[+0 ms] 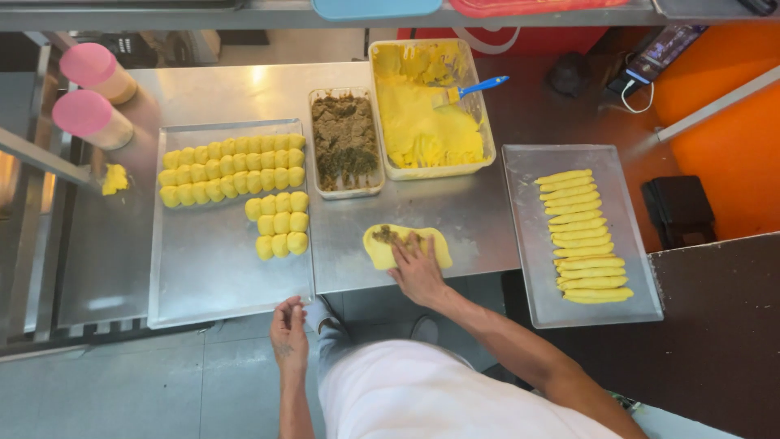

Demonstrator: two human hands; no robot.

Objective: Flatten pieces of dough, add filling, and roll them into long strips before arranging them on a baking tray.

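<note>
Hands first: left hand (289, 332) hangs open and empty at the near table edge, while right hand (417, 264) lies flat, fingers spread, on the yellow dough sheet (406, 245) near the table's centre. Judged best practice: press evenly, keeping the dark filling (383, 235) at the sheet's far-left end inside its edges; the filling tub (345, 142) stands farther back

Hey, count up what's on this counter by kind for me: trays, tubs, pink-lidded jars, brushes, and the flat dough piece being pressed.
Metal trays: 2
Plastic tubs: 2
Pink-lidded jars: 2
Brush: 1
Flat dough piece under the right hand: 1
Total: 8
</note>
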